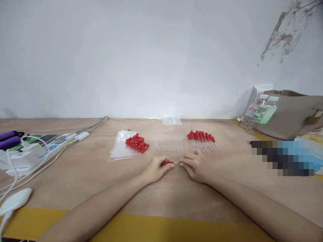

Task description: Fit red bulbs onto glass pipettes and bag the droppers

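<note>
My left hand [157, 169] is closed around a red rubber dropper bulb [168, 163]. A thin clear glass tube [176, 162] runs from the bulb's right end to my right hand [195, 167], whose fingers pinch it. Both hands are low over the table, close together. Behind my left hand, a pile of red bulbs [137, 143] lies partly on clear plastic bags [122, 148]. A row of loose glass tubes [168, 144] lies behind both hands. Beyond my right hand is a bunch of droppers [201, 139], red bulbs on their tubes.
At left are a power strip [59, 143] with chargers and white cables, and a white oval device [16, 201]. Two plastic bottles [264, 114] and a grey bag [295, 116] stand at back right. A small plastic bag [172, 121] lies by the wall.
</note>
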Demonstrator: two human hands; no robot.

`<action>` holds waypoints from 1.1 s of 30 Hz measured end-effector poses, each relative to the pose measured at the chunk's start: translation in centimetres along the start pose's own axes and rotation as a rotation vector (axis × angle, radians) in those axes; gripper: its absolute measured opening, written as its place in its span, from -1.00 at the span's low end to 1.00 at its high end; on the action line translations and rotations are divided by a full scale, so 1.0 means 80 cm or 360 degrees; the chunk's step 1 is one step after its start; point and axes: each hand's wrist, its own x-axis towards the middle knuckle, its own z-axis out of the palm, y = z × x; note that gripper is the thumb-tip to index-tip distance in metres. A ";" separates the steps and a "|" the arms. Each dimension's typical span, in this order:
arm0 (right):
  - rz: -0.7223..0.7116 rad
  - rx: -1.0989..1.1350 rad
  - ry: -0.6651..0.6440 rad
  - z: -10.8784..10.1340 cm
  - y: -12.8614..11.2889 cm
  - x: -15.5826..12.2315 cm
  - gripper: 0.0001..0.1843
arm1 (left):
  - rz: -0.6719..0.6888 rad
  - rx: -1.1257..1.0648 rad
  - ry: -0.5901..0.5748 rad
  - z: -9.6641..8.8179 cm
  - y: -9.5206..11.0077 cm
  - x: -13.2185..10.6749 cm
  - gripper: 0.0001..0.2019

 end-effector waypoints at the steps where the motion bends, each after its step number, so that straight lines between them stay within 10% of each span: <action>1: 0.0012 -0.0011 -0.0009 0.000 -0.003 0.000 -0.75 | 0.0027 0.0074 0.0015 -0.001 0.001 0.000 -0.75; 23: 0.0282 0.0302 -0.0417 -0.012 -0.013 0.020 -0.72 | 0.0329 0.0393 0.0128 -0.015 -0.004 0.007 -0.76; 33: 0.1499 -0.0036 -0.0349 -0.041 0.062 0.067 -0.70 | 0.0215 0.0451 0.0147 -0.024 -0.017 0.011 -0.86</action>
